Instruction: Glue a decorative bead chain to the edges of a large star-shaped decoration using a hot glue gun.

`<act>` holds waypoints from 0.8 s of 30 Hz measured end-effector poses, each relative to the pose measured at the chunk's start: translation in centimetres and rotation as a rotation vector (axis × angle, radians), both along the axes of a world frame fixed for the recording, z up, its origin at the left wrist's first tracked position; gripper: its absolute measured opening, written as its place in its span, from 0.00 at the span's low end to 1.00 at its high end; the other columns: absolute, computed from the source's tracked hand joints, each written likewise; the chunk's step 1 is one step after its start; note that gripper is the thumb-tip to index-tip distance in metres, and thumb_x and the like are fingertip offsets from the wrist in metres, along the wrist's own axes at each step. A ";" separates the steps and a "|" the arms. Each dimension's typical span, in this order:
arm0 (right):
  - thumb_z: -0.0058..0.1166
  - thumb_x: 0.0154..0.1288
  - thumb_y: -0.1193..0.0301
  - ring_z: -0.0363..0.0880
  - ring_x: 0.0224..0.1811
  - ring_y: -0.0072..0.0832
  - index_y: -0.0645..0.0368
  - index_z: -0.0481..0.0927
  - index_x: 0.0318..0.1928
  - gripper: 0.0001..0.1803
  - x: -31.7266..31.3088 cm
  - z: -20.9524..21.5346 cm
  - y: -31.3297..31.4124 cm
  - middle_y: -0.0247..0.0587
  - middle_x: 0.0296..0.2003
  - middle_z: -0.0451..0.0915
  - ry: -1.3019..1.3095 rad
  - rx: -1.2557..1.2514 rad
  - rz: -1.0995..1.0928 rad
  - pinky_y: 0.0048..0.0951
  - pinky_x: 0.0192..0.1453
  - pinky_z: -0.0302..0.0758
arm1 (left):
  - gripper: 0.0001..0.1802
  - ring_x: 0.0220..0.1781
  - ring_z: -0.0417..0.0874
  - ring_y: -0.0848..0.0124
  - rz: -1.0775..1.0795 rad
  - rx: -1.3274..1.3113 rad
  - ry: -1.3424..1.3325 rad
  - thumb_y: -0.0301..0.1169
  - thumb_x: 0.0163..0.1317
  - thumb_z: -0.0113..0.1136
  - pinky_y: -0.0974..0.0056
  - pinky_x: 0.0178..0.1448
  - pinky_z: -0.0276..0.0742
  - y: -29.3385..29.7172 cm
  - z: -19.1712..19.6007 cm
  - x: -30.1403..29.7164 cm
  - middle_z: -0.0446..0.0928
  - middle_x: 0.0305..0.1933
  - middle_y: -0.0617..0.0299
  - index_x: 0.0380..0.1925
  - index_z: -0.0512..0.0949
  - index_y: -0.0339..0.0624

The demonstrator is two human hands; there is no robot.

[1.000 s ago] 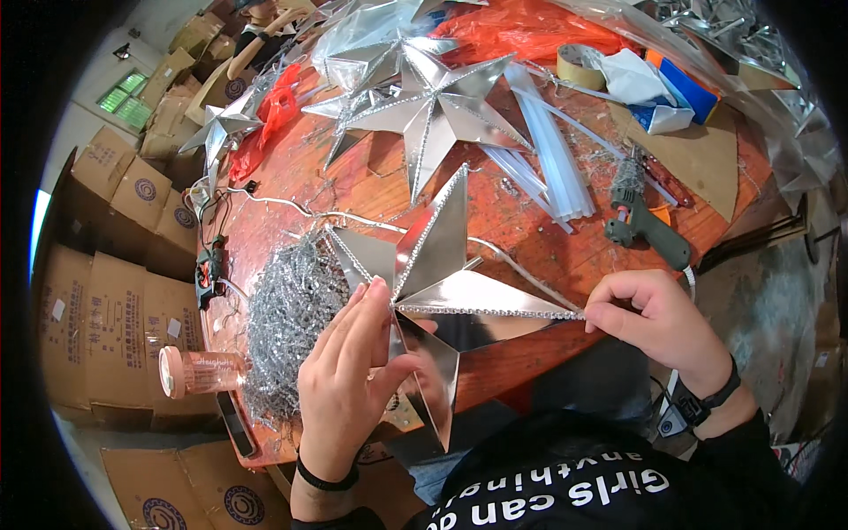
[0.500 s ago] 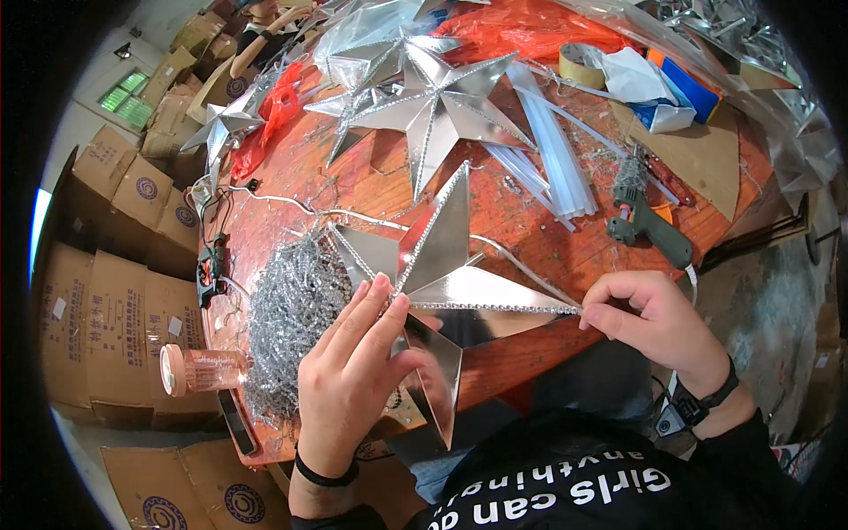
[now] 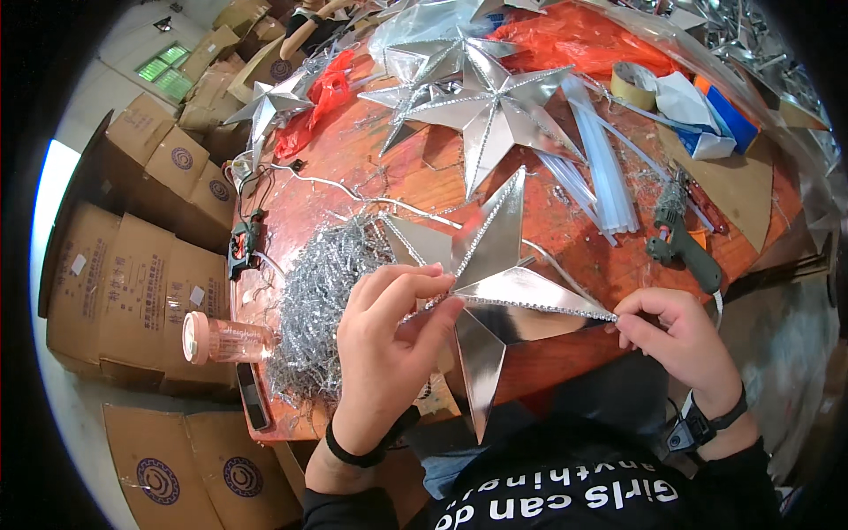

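A shiny silver folded star (image 3: 480, 358) lies at the table's near edge, one ray pointing toward me. Sparkly rhinestone trim (image 3: 539, 306) runs along the ridges of several rays. My left hand (image 3: 389, 344) is at the star's centre, thumb and forefinger pinched on the trim there; the fingers partly hide it. At the tip of the right-hand ray, the fingertips of my right hand (image 3: 676, 340) are closed on the star's point and the trim's end. Beside my left hand sits a tangled heap of silver bead chain (image 3: 322, 300).
Finished-looking silver stars (image 3: 495, 97) lie farther back. Clear glue sticks (image 3: 605, 168), a green glue gun (image 3: 680, 238) and a tape roll (image 3: 633, 86) are on the right. A pink-lidded jar (image 3: 221, 338) and a phone (image 3: 253, 397) sit left; cartons (image 3: 132, 291) stand beyond.
My left hand has gone from lying with fingers extended across the star to a pinch at its centre. My right hand stays at the ray's tip. The whole view has shifted slightly.
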State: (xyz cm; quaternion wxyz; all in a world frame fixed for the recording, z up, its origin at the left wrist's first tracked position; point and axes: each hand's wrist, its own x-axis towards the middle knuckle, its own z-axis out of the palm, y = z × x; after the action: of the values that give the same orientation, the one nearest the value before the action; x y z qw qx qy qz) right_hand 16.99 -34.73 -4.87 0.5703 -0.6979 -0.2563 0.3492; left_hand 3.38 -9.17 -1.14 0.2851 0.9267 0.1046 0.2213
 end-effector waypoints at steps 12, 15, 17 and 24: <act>0.54 0.67 0.73 0.76 0.31 0.16 0.66 0.79 0.37 0.08 0.1 0.2 0.0 0.34 0.27 0.78 -0.079 -0.004 0.008 0.20 0.35 0.72 | 0.03 0.39 0.78 0.69 0.064 0.000 -0.033 0.19 0.52 0.61 0.67 0.45 0.73 -0.6 -0.5 0.6 0.79 0.36 0.54 0.28 0.77 0.32; 0.54 0.67 0.73 0.76 0.31 0.17 0.66 0.80 0.38 0.08 0.3 0.1 -0.1 0.35 0.27 0.78 -0.128 -0.002 0.019 0.20 0.35 0.72 | 0.03 0.39 0.79 0.67 0.068 0.019 -0.043 0.19 0.52 0.61 0.67 0.46 0.73 -0.7 -0.4 0.8 0.79 0.34 0.54 0.27 0.77 0.32; 0.54 0.67 0.73 0.77 0.31 0.18 0.66 0.80 0.39 0.08 0.3 0.1 -0.1 0.36 0.28 0.79 -0.155 0.001 0.021 0.21 0.36 0.72 | 0.02 0.40 0.80 0.66 0.077 0.028 -0.051 0.18 0.52 0.60 0.66 0.46 0.72 -0.7 -0.5 0.9 0.79 0.34 0.54 0.27 0.77 0.32; 0.47 0.69 0.77 0.80 0.37 0.24 0.66 0.78 0.48 0.11 -0.1 0.4 -0.7 0.42 0.36 0.80 -0.172 0.014 -0.008 0.25 0.42 0.76 | 0.03 0.33 0.75 0.66 0.064 -0.052 -0.096 0.22 0.51 0.63 0.65 0.41 0.71 0.2 -0.9 0.8 0.80 0.33 0.59 0.26 0.78 0.37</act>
State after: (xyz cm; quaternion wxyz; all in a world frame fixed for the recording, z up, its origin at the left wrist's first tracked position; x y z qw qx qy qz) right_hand 16.85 -35.43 -4.47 0.5525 -0.7224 -0.3040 0.2836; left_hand 4.18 -9.00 -2.06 0.3067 0.9034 0.1260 0.2718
